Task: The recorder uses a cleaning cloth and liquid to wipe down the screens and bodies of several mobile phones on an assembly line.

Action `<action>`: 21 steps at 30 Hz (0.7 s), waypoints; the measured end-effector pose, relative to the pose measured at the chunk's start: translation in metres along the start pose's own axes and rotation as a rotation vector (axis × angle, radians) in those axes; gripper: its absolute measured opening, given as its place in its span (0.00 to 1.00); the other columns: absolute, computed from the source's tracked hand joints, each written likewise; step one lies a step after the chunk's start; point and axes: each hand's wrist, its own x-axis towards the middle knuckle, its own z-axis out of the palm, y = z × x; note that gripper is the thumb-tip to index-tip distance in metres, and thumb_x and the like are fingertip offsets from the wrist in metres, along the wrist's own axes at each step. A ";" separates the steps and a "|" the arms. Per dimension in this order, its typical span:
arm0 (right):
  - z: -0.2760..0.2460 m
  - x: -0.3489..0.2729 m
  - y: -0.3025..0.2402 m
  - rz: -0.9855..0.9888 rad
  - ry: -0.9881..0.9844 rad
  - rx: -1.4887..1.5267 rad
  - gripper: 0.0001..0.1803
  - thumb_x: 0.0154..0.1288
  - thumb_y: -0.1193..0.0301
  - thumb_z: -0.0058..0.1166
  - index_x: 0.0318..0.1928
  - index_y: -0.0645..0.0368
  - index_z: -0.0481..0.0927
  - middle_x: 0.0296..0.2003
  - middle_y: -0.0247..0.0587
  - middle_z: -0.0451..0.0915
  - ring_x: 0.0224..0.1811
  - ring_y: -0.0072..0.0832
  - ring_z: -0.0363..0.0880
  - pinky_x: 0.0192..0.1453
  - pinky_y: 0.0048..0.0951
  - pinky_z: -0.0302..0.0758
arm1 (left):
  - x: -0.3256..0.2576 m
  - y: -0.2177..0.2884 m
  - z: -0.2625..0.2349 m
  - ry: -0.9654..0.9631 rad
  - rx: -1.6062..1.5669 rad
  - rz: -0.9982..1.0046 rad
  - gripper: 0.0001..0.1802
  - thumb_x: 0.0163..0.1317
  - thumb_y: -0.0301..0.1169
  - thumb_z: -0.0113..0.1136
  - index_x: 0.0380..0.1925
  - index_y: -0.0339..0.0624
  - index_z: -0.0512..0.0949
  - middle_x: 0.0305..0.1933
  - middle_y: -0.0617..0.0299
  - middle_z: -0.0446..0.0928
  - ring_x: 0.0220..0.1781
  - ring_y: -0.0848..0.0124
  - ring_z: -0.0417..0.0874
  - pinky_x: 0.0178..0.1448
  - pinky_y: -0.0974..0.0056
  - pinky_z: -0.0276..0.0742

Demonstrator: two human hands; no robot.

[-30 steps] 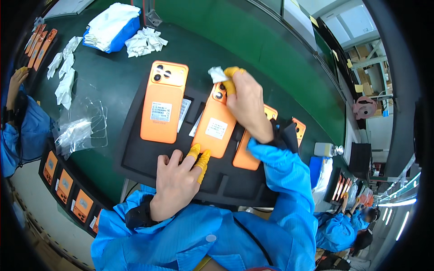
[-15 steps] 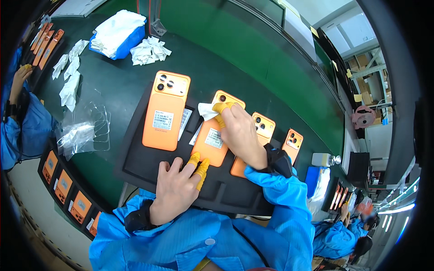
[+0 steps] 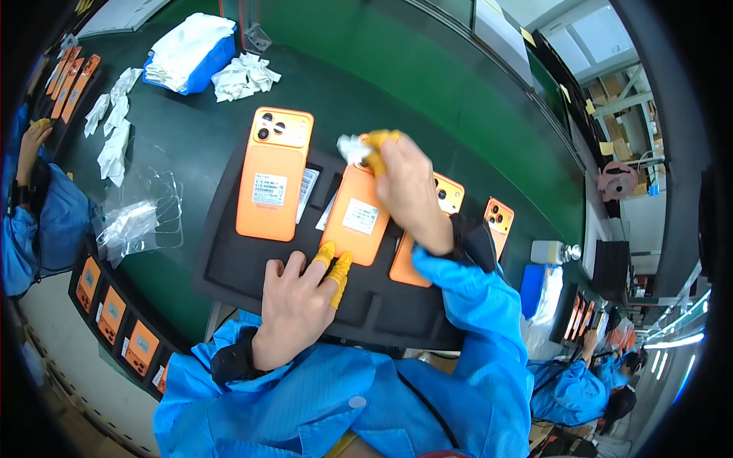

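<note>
An orange phone (image 3: 343, 238) lies back up on a black foam tray (image 3: 238, 267), a white label on its back. My left hand (image 3: 296, 314) has its fingers stretched out, two yellow-cotted fingertips resting on the phone's near edge. Pinched in the yellow-cotted fingers of my right hand (image 3: 412, 191) is a white wiping cloth (image 3: 352, 148), over the phone's camera end; the hand hides part of the cameras. To the left lies another orange phone (image 3: 263, 220) with a label. Two more, a partly covered phone (image 3: 408, 267) and a far-right phone (image 3: 499, 218), lie beyond my right wrist.
A blue box of white cloths (image 3: 191, 53) stands at the back left, beside crumpled cloths (image 3: 244, 76). Clear plastic film (image 3: 134, 225) lies on the green table. A second tray of orange phones (image 3: 114, 309) is at lower left. Co-workers in blue sit at both sides.
My right hand has moved the cloth slightly toward the far end of the phone, over its cameras. My left fingertips stay at the phone's near edge. The whole view has shifted a little.
</note>
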 end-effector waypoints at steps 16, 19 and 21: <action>-0.005 -0.032 -0.002 -0.099 -0.153 -0.023 0.11 0.45 0.86 0.54 0.31 0.63 0.72 0.25 0.46 0.69 0.30 0.43 0.74 0.32 0.41 0.72 | 0.004 0.000 0.004 0.008 -0.050 -0.025 0.11 0.44 0.28 0.69 0.31 0.41 0.85 0.45 0.59 0.76 0.42 0.61 0.71 0.42 0.57 0.64; -0.009 -0.039 0.002 -0.110 -0.177 0.038 0.12 0.44 0.86 0.54 0.31 0.63 0.71 0.25 0.45 0.68 0.29 0.42 0.73 0.31 0.42 0.71 | 0.002 0.000 0.003 -0.006 -0.044 -0.016 0.11 0.45 0.29 0.69 0.32 0.41 0.85 0.45 0.59 0.76 0.42 0.61 0.71 0.42 0.57 0.64; -0.010 -0.023 0.019 -0.055 -0.044 -0.001 0.13 0.48 0.84 0.54 0.37 0.63 0.75 0.27 0.47 0.70 0.31 0.46 0.73 0.33 0.41 0.72 | 0.002 0.000 0.002 0.015 -0.034 -0.004 0.12 0.45 0.29 0.69 0.32 0.40 0.85 0.45 0.59 0.76 0.42 0.61 0.71 0.42 0.57 0.64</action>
